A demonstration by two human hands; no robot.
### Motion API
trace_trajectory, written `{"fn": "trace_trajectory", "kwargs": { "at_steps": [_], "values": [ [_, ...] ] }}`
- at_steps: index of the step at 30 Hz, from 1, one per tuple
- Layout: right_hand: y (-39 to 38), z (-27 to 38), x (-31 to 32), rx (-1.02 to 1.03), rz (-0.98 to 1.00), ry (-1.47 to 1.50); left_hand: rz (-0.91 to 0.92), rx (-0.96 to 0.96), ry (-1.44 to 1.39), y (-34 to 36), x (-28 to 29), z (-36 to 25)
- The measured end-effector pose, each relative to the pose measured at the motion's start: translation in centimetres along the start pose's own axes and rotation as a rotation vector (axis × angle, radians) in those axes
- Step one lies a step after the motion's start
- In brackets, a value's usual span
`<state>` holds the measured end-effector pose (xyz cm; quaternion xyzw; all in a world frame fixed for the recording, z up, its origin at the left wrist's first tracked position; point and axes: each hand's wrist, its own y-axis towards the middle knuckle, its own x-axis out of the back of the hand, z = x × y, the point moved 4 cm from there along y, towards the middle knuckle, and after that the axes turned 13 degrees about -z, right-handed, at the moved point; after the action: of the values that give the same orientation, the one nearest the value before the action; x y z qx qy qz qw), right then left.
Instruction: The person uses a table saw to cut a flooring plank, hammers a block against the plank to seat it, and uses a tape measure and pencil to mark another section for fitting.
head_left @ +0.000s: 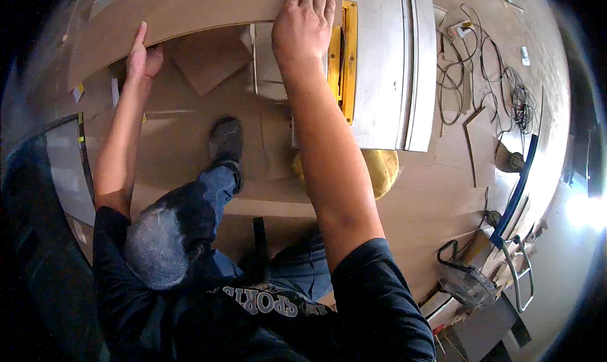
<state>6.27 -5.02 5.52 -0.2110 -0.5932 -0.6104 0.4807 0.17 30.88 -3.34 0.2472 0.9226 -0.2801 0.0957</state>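
Note:
A long brown wooden board (190, 14) lies across the top of the view, partly on a grey table saw (379, 65) with a yellow insert (348, 58). My left hand (142, 58) grips the board's near edge at the left, thumb under it. My right hand (303, 24) presses flat on the board's right end, fingers spread slightly, next to the yellow insert.
Below me are my dusty jeans and dark shoe (226, 141) on a floor covered with brown sheets. A yellow bag (379, 169) hangs under the saw. Black cables (499, 90) lie at the right, with a blue bar (515, 191) and a wire basket (468, 283).

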Motion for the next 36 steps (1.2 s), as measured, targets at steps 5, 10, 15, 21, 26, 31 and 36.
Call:
{"fn": "trace_trajectory", "kwargs": {
  "at_steps": [5,10,15,21,26,31,36],
  "values": [
    [0.0,-0.1,0.2,-0.014,0.034,0.021,-0.076,0.037,0.151,0.5,1.3,0.0],
    [-0.3,-0.3,0.6,-0.019,0.035,0.072,-0.047,0.022,-0.012,-0.1,0.7,-0.4],
    [-0.4,0.1,0.5,-0.009,0.039,0.068,0.127,0.025,0.041,-2.9,0.8,-1.3],
    [-0.3,-0.8,0.2,-0.019,0.064,0.018,-0.097,-0.013,0.352,-1.9,0.6,-0.9],
    [0.1,0.2,2.9,-0.040,0.170,0.086,0.006,0.003,-0.030,-0.8,1.0,-0.4],
    [-0.1,-0.5,1.2,-0.034,0.113,0.049,-0.098,0.007,0.010,-1.7,0.4,-0.2],
    [-0.6,-0.4,0.4,-0.025,0.057,0.036,-0.045,-0.016,0.043,-2.4,0.5,-0.7]
  ]
}}
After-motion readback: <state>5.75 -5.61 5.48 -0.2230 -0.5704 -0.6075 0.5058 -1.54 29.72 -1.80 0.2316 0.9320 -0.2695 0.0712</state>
